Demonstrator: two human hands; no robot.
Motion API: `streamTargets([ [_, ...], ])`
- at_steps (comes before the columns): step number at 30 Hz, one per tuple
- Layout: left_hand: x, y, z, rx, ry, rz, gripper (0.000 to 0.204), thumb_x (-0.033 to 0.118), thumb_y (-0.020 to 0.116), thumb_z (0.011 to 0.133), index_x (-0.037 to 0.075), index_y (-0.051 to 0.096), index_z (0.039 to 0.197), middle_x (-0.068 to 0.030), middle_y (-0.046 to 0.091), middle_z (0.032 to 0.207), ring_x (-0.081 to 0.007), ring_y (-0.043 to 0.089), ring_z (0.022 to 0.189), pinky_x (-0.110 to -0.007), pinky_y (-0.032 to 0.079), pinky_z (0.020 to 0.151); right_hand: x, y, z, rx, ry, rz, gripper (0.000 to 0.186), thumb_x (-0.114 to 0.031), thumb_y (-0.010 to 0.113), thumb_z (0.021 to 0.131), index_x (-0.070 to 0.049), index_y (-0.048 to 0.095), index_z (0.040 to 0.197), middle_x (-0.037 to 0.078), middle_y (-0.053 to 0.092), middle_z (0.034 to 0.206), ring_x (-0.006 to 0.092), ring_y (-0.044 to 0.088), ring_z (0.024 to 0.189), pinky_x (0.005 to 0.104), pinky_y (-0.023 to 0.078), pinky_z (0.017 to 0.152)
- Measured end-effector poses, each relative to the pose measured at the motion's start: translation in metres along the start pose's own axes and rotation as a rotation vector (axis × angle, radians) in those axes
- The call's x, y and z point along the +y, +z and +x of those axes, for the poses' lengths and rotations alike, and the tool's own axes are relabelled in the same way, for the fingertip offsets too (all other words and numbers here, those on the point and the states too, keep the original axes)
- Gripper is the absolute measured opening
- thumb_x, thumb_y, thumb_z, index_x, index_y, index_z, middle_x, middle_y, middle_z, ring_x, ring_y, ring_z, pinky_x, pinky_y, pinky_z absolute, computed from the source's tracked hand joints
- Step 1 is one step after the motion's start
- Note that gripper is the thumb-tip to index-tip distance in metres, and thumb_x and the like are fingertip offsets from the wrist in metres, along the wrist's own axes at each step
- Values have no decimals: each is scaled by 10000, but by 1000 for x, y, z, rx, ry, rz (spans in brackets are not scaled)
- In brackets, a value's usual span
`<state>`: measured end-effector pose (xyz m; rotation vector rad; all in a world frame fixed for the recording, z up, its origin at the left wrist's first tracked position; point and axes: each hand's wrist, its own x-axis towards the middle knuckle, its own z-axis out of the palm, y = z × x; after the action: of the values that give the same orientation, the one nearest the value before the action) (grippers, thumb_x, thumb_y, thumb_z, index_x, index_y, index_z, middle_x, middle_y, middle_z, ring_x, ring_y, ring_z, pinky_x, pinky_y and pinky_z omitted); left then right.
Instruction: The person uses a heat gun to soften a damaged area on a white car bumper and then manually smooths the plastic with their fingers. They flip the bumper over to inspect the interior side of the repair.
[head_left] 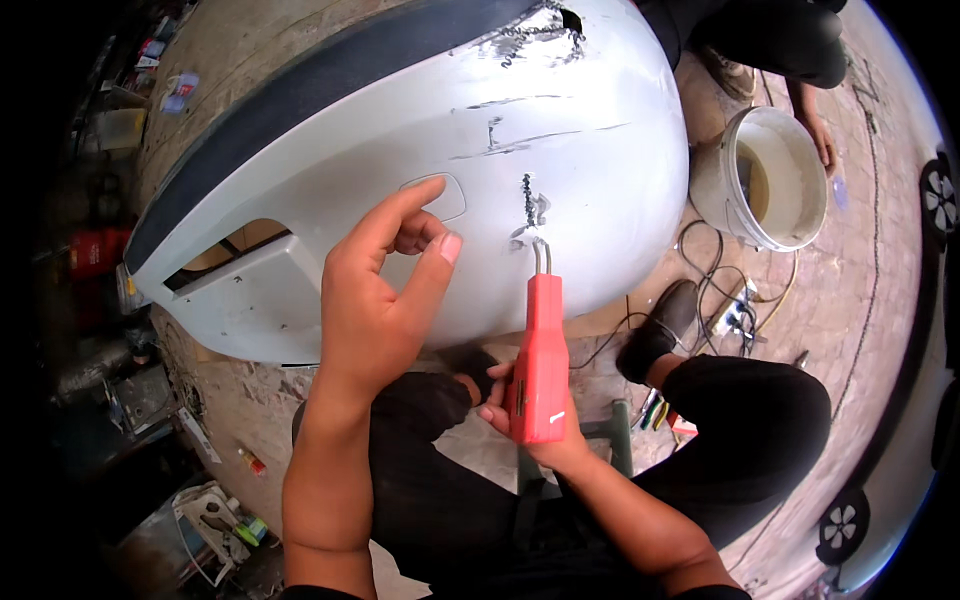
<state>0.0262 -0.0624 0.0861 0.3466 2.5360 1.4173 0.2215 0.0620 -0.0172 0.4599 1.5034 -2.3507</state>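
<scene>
My right hand (568, 448) is wrapped round the body of a red hot stapler (543, 370), a gun-shaped plastic welder. Its two metal prongs (542, 257) point away from me and meet a silver-grey car bumper (610, 190) at the near end of a dark, wavy seam (527, 190). Whether a staple sits in the prong tips is too small to tell. My left hand (375, 290) hovers over the bumper, left of the prongs, open with thumb and forefinger apart. Farther up the bumper are dark scratches and a torn hole (571, 20) with several wavy staple marks beside it.
A white bucket (712, 185) holding cloudy liquid stands at the right, beside another person's hand (820, 138). Cables run to a power strip (737, 308) by my right shoe (665, 325). Hand tools (652, 410) lie near my right leg. Clutter fills the left side.
</scene>
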Motion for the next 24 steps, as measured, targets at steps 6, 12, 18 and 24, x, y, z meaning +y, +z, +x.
streamTargets([
  [6, -5, 11, 10, -23, -48, 11, 392, 104, 672, 989, -7, 662, 1365, -36, 675, 987, -130, 624, 949, -325, 505, 940, -4, 2, 8, 76, -30, 18, 410, -13, 832, 876, -17, 618, 1225, 19, 648, 818, 97, 599, 714, 286, 505, 660],
  [12, -6, 12, 13, -28, -52, 25, 399, 141, 676, 1000, -15, 658, 1367, -49, 684, 997, -135, 633, 960, -317, 508, 927, -13, 6, 10, 77, 4, 63, 421, -11, 850, 855, -26, 620, 1207, 23, 667, 835, 93, 609, 726, 284, 512, 665],
  [18, -7, 11, 10, 14, -90, -31, 395, 74, 697, 943, -32, 678, 1323, -68, 704, 994, -147, 636, 942, -319, 512, 935, -11, 10, 9, 79, 47, 71, 418, -23, 866, 845, -34, 624, 1186, 15, 679, 856, 88, 636, 761, 275, 527, 688],
  [24, -7, 8, 8, 1, -88, -38, 410, 112, 700, 952, -38, 672, 1333, -77, 704, 1003, -151, 639, 951, -319, 506, 947, -16, 7, 9, 49, 68, 12, 428, -46, 871, 848, -37, 619, 1193, 18, 679, 859, 106, 652, 781, 286, 542, 721],
])
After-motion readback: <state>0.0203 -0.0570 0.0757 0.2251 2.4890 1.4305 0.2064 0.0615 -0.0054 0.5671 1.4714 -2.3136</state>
